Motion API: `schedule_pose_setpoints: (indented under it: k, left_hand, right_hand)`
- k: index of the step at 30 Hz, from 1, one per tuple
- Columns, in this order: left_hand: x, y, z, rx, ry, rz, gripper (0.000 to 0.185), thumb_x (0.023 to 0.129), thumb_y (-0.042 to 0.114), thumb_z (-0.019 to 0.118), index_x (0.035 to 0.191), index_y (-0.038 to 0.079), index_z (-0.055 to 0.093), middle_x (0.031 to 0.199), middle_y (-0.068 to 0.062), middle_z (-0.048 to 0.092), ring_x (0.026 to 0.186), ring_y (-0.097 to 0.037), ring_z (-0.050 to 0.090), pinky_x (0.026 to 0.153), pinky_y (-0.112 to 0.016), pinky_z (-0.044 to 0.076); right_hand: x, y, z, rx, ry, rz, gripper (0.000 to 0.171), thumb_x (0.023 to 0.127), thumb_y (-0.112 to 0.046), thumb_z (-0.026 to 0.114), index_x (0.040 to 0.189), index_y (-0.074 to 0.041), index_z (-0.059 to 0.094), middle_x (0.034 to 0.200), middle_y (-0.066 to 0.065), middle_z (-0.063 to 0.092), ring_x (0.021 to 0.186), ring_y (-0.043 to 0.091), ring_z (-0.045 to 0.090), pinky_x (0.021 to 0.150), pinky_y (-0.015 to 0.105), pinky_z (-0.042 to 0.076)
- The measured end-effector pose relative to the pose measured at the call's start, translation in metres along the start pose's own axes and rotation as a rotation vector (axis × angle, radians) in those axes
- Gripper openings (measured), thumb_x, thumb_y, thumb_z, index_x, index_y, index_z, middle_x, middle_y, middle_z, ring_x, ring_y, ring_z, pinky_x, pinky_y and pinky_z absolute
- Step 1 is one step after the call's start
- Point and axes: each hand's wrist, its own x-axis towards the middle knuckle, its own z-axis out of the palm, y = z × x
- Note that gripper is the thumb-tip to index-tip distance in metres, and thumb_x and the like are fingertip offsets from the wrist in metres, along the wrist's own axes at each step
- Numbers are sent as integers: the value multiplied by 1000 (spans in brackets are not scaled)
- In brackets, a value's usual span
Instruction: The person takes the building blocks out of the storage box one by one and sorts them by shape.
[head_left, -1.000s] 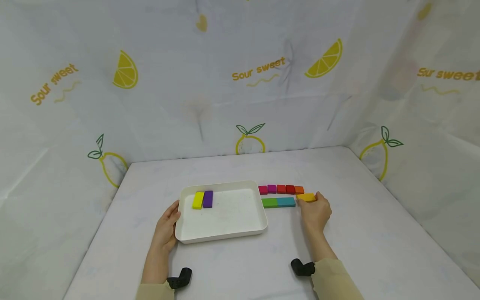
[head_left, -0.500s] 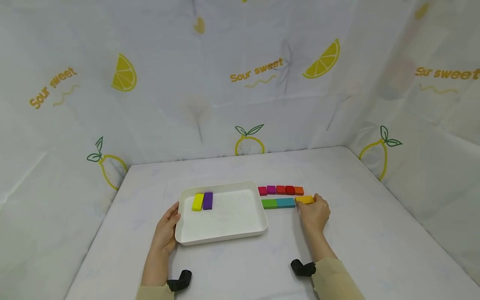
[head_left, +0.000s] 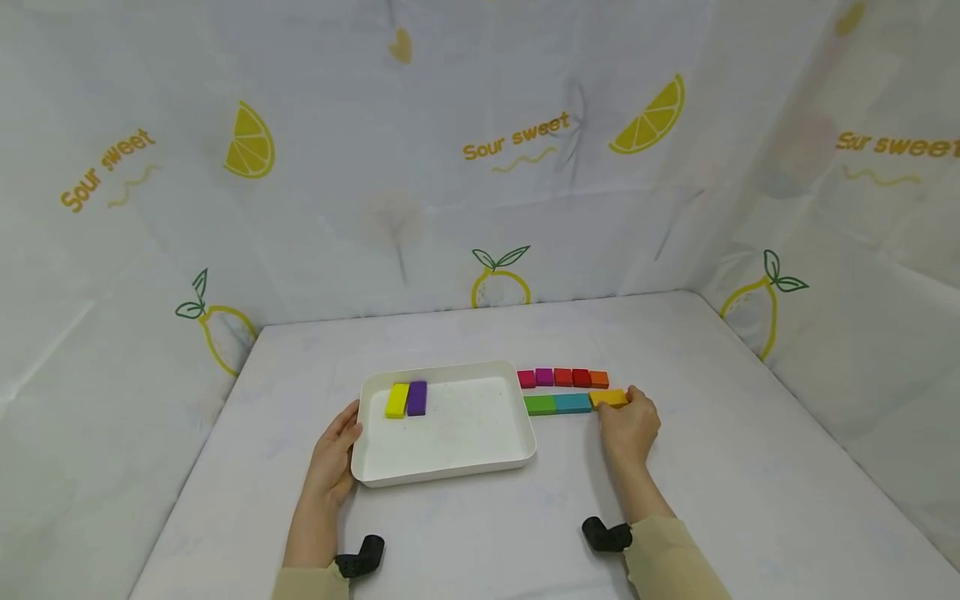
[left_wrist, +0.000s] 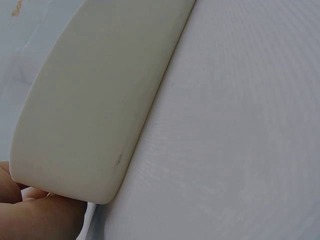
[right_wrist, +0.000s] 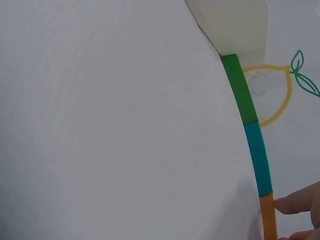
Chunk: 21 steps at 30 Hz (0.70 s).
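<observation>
My left hand point(head_left: 332, 458) grips the left side of a white rectangular tray point(head_left: 450, 452); in the left wrist view its fingers meet a corner of the tray wall point(left_wrist: 95, 105). A yellow block point(head_left: 397, 401) and a purple block point(head_left: 416, 398) lie side by side inside. On the right, my right hand point(head_left: 630, 425) pinches an orange-yellow block point(head_left: 606, 397). That block's left end touches the blue block point(head_left: 573, 404), which continues from a green block point(head_left: 539, 406) beside the tray. The right wrist view shows the orange-yellow block point(right_wrist: 268, 215) in line with the blue one.
Behind this line runs a row of several small blocks: pink point(head_left: 527, 380), magenta point(head_left: 543, 377), reds point(head_left: 572, 378) and orange point(head_left: 598, 380). A white cloth point(head_left: 480, 533) covers the table, and lemon-print curtains point(head_left: 337, 225) stand behind and at the sides.
My right hand has moved the orange-yellow block slightly left and toward me, up against the blue block's end. The left hand and tray stay in place.
</observation>
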Motion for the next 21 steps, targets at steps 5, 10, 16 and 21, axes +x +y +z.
schedule_pose_setpoints:
  k: [5, 10, 16, 21]
  left_hand:
    - [0, 0, 0, 1, 2, -2, 54, 107, 10, 35, 159, 12, 20, 167, -6, 17, 152, -21, 23, 90, -3, 45]
    - [-1, 0, -1, -3, -4, -3, 54, 107, 10, 35, 159, 13, 20, 167, -5, 17, 152, -20, 23, 91, -3, 44]
    - [-1, -1, -1, -9, -4, -2, 54, 107, 9, 35, 158, 13, 20, 167, -5, 18, 152, -20, 23, 91, -3, 44]
    - [0, 0, 0, -10, -4, -4, 54, 107, 9, 35, 158, 13, 21, 167, -4, 18, 152, -20, 23, 91, -3, 45]
  right_hand:
    - [-1, -2, 0, -1, -8, 9, 53, 87, -3, 64, 136, 14, 50, 135, 33, 55, 127, 46, 52, 110, 53, 45]
    - [0, -2, 2, -8, -7, 5, 52, 89, -6, 63, 135, 14, 50, 134, 33, 56, 126, 46, 52, 110, 53, 44]
    - [2, -4, 2, 8, 18, 5, 52, 91, -9, 61, 136, 14, 49, 134, 33, 55, 125, 47, 51, 110, 54, 45]
    - [-1, -22, -1, 77, 6, -44, 53, 93, -13, 64, 139, 9, 49, 138, 28, 55, 129, 43, 51, 110, 53, 46]
